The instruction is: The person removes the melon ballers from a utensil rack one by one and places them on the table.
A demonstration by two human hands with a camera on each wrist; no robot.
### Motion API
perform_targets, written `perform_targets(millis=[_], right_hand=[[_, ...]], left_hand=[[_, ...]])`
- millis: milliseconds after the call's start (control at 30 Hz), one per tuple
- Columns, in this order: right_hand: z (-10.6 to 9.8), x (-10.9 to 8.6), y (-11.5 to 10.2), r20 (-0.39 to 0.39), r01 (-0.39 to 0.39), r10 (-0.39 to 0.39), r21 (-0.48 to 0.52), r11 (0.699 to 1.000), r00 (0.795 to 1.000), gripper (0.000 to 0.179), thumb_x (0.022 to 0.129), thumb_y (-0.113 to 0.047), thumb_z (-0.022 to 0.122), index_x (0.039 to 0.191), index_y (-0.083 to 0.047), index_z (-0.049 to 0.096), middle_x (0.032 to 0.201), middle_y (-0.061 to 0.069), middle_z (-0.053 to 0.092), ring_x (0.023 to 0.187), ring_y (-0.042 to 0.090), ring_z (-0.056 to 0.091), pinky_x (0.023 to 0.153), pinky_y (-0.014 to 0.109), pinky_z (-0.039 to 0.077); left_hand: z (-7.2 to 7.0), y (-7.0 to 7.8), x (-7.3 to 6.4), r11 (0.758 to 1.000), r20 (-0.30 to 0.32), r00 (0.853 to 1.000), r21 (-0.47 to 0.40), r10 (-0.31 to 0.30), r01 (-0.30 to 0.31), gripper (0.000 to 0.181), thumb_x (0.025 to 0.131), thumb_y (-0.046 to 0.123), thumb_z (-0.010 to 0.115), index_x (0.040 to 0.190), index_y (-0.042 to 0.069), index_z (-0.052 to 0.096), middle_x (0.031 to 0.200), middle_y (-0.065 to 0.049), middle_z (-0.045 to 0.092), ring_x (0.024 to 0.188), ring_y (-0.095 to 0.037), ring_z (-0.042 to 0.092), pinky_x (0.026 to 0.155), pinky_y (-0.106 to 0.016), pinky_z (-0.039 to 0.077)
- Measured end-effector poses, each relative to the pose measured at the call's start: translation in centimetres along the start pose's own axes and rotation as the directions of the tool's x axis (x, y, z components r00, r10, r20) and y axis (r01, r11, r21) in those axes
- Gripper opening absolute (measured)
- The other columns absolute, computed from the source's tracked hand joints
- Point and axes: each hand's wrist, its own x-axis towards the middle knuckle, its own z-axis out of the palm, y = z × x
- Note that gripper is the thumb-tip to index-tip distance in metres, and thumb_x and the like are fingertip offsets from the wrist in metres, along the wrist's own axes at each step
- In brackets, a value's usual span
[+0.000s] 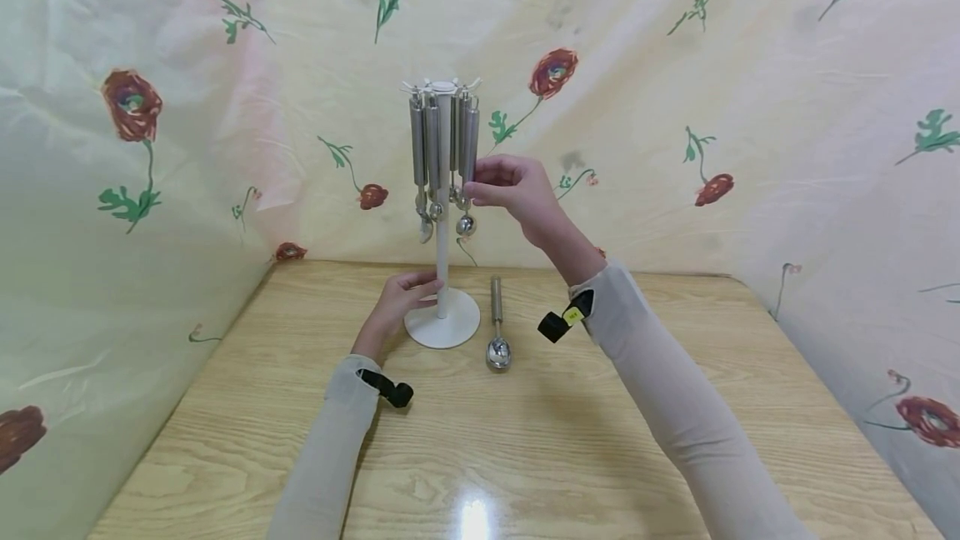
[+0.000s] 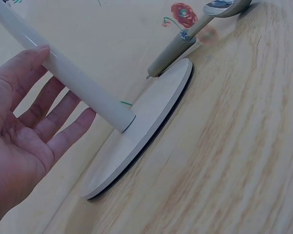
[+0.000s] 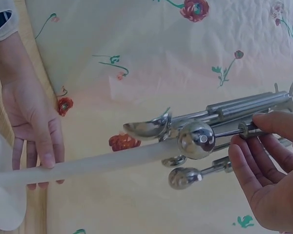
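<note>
A white utensil stand (image 1: 442, 252) with a round base rises from the table, and several steel utensils with thick tubular handles hang from its top hooks. My left hand (image 1: 402, 298) holds the lower pole, thumb on one side and fingers behind it, as the left wrist view shows. Up at the right side of the stand, my right hand (image 1: 517, 190) pinches the lower handle of a hanging metal scoop (image 3: 196, 140) with a rounded bowl. A metal spoon (image 1: 498, 352) lies on the table just right of the base, handle pointing away from me.
The wood-grain table (image 1: 465, 440) reaches back to a flower-printed cloth (image 1: 637, 107), which also covers both sides. Other hanging utensils (image 1: 427, 148) crowd close round the pole, beside my right hand.
</note>
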Motion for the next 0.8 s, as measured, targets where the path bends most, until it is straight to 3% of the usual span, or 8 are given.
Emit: perform_targets(millis=[200, 533, 800], right_hand=[[-1.3, -0.7, 1.6, -0.023, -0.065, 0.065, -0.011, 0.998, 0.998, 0.026, 0.091, -0.003, 0.075, 0.116, 0.002, 0.07, 0.094, 0.0, 0.073, 0.087, 0.014, 0.07, 0.088, 0.035, 0.065], [-3.9, -2.4, 5.5, -0.045, -0.177, 0.175, -0.046, 0.983, 0.984, 0.025, 0.092, -0.006, 0.075, 0.114, 0.004, 0.068, 0.093, -0.002, 0.074, 0.086, 0.012, 0.071, 0.088, 0.033, 0.065], [-5.5, -3.8, 8.8, -0.074, -0.308, 0.303, -0.069, 0.949, 0.95, 0.026, 0.094, -0.008, 0.073, 0.116, 0.003, 0.065, 0.092, -0.004, 0.074, 0.086, 0.012, 0.073, 0.091, 0.037, 0.064]], left_hand=[[0.1, 0.0, -0.1, 1.0, -0.005, 1.0, -0.012, 0.002, -0.002, 0.038, 0.099, 0.009, 0.066, 0.132, -0.009, 0.061, 0.114, -0.005, 0.074, 0.102, -0.014, 0.071, 0.097, -0.043, 0.061], [0.0, -0.2, 0.0, 1.0, -0.002, 1.0, 0.011, -0.005, 0.005, 0.039, 0.1, 0.013, 0.067, 0.134, -0.006, 0.062, 0.128, -0.017, 0.07, 0.113, -0.024, 0.069, 0.099, -0.044, 0.061], [-0.1, -0.2, 0.1, 1.0, 0.005, 1.0, 0.002, 0.001, -0.001, 0.04, 0.099, 0.012, 0.067, 0.134, -0.007, 0.061, 0.128, -0.017, 0.07, 0.105, -0.016, 0.07, 0.099, -0.045, 0.06]])
